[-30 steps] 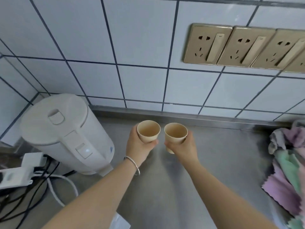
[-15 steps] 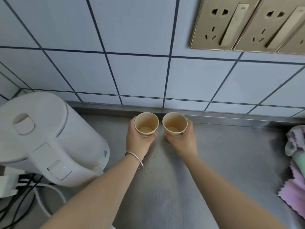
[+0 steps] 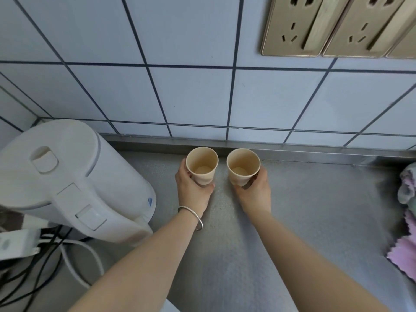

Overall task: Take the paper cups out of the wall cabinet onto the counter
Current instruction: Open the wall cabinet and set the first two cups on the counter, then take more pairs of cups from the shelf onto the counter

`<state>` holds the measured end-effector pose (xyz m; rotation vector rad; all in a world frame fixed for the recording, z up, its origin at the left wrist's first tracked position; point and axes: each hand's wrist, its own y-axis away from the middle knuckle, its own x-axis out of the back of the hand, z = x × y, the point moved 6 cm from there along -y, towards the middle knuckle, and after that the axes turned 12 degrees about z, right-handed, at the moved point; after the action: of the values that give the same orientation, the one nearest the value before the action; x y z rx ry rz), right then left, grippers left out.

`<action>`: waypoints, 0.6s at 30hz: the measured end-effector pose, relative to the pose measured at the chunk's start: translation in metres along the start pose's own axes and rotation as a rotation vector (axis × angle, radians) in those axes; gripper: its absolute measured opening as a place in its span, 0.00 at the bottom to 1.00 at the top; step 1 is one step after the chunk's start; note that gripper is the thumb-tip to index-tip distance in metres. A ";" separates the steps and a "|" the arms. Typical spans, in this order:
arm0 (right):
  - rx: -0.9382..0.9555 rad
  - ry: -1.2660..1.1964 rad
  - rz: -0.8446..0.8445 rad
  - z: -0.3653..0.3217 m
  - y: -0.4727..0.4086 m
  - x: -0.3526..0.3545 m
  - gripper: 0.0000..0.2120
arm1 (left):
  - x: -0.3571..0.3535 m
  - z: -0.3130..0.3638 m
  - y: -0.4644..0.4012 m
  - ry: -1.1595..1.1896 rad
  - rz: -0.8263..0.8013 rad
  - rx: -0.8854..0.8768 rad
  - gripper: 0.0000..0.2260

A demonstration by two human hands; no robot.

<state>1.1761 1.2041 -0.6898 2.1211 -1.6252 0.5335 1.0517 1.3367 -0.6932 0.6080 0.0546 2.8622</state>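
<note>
Two beige paper cups stand upright side by side near the back of the steel counter [image 3: 315, 210], close to the tiled wall. My left hand [image 3: 193, 194] wraps around the left cup [image 3: 202, 164]. My right hand [image 3: 255, 192] wraps around the right cup [image 3: 243, 167]. Both cups are empty, and their bases look level with the counter surface. The wall cabinet is out of view.
A white electric kettle [image 3: 74, 181] stands just left of my left hand, with cables and a power strip [image 3: 15, 242] below it. Crumpled pink and green cloths [image 3: 405, 221] lie at the right edge. Gold wall sockets [image 3: 315, 25] sit above on the tiles.
Both hands have carried the cups down and toward the wall, and the cups now sit lower and upright. The camera has tilted closer to the counter.
</note>
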 end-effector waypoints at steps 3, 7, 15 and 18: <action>0.001 0.042 0.035 0.004 0.008 0.007 0.28 | 0.012 -0.003 0.012 -0.066 0.057 0.097 0.38; -0.064 0.129 0.084 0.018 0.021 0.027 0.24 | 0.027 -0.003 0.031 -0.092 0.094 0.167 0.26; -0.105 0.152 0.194 0.023 0.078 0.089 0.20 | 0.030 0.027 0.076 -0.149 -0.179 -0.003 0.09; -0.148 0.135 0.297 0.029 0.118 0.135 0.18 | 0.023 0.051 0.121 -0.147 -0.374 -0.129 0.09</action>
<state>1.0969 1.0514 -0.6318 1.7108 -1.8504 0.6124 1.0273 1.2227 -0.6279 0.6976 -0.0357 2.4342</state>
